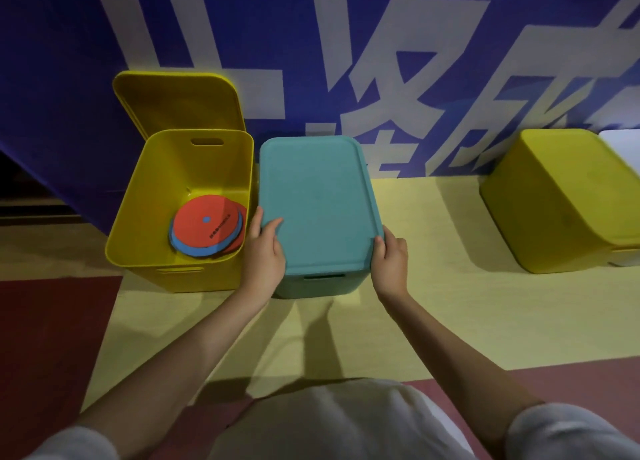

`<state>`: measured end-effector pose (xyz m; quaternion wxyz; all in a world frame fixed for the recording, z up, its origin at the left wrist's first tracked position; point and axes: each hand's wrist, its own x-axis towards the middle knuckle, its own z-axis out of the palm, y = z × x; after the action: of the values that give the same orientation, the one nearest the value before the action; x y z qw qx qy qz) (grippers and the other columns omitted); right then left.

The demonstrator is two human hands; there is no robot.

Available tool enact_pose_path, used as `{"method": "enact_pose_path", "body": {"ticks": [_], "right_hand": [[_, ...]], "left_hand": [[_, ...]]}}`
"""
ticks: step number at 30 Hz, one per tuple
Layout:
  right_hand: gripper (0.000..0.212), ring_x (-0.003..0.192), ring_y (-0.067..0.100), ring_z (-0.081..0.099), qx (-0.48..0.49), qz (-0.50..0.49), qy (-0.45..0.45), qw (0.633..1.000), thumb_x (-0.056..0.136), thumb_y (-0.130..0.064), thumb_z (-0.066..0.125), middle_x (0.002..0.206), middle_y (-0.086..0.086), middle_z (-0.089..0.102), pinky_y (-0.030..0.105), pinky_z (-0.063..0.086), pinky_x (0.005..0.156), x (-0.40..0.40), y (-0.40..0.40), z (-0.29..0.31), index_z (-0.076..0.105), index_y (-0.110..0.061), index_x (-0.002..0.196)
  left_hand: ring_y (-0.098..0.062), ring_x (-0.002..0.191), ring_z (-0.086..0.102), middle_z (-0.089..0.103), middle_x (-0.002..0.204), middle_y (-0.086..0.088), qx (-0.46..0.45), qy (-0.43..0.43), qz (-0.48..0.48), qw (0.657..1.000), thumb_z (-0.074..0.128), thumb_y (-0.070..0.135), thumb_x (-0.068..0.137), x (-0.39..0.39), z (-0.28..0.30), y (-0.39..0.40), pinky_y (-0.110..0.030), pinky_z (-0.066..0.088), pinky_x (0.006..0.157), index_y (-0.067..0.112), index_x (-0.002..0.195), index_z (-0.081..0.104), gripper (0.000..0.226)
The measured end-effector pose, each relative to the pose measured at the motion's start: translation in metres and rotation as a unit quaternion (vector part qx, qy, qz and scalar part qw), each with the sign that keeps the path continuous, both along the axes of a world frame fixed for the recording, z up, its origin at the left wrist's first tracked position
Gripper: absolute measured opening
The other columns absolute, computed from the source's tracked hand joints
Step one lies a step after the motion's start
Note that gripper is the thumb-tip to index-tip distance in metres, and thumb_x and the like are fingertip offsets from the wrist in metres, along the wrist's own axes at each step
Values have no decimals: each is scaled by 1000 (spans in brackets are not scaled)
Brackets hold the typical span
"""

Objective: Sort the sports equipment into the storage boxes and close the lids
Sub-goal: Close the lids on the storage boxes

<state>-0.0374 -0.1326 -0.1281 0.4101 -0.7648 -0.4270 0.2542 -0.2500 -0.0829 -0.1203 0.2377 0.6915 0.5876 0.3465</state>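
Both hands grip the near end of the teal lid [317,203], which lies flat on the teal box [318,284] on the floor [450,303]. The left hand [265,251] has its thumb on top at the left corner, fingers curled round the edge; the right hand [391,258] pinches the right corner, though its fingers are mostly hidden. Just left, touching or nearly so, the open yellow box [138,224] holds red and blue discs [207,227], its lid [176,99] leaning on the wall behind. Another yellow box [561,200] sits shut, well apart to the right.
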Motion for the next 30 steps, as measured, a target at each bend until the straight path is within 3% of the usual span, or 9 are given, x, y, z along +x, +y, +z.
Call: {"method": "enact_pose_path", "body": {"ticks": [6, 8, 11, 13, 17, 22, 30], "right_hand": [[39, 109, 28, 50, -21, 20, -64, 998, 102, -29, 31, 115, 12, 49, 37, 44, 95, 1, 27, 7, 47, -15, 135], [39, 115, 29, 47, -34, 31, -115, 992, 102, -27, 34, 118, 12, 49, 38, 43, 95, 3, 27, 10, 44, -14, 137], [48, 121, 28, 39, -18, 48, -257, 965, 97, -21, 45, 128, 13, 47, 38, 42, 100, 1, 31, 23, 36, -14, 143], [54, 123, 28, 38, 7, 96, -293, 951, 93, -21, 51, 131, 13, 46, 40, 41, 104, -9, 41, 36, 35, -13, 145], [56, 128, 22, 36, 34, 162, -244, 956, 95, -23, 52, 137, 7, 44, 33, 32, 109, -40, 74, 64, 33, -16, 147], [52, 126, 21, 42, 56, 199, -217, 954, 95, -24, 51, 136, 6, 48, 33, 38, 103, -79, 120, 86, 37, -18, 145], [44, 126, 24, 48, 81, 267, -187, 942, 97, -21, 49, 137, 8, 51, 37, 41, 103, -132, 198, 118, 45, -15, 140]], "left_hand": [[-29, 144, 18, 34, 151, -14, 26, 223, -5, 974, 40, 14, 98, 14, 15, 26, -38, 21, 116, 12, 139, 46, 42], [-28, 141, 25, 36, 149, -12, 18, 237, -33, 971, 41, 18, 97, 15, 19, 27, -38, 22, 115, 14, 139, 46, 42], [-25, 130, 41, 50, 138, -8, -2, 154, -82, 985, 48, 15, 95, 5, 32, 36, -35, 31, 110, 14, 130, 56, 36], [-24, 120, 51, 55, 129, -8, 5, 91, -81, 993, 51, 10, 92, -8, 47, 47, -31, 37, 101, 13, 124, 60, 33], [-24, 116, 53, 53, 131, -7, 24, 45, -11, 999, 51, 12, 93, -44, 83, 80, -30, 41, 92, 16, 128, 57, 35], [-28, 112, 55, 56, 123, -12, 30, 18, 42, 999, 52, 9, 90, -100, 108, 123, -39, 46, 95, 14, 127, 58, 38], [-31, 112, 54, 49, 128, -17, 4, -11, 113, 994, 51, 17, 94, -168, 124, 162, -39, 45, 95, 14, 134, 49, 40]]}}
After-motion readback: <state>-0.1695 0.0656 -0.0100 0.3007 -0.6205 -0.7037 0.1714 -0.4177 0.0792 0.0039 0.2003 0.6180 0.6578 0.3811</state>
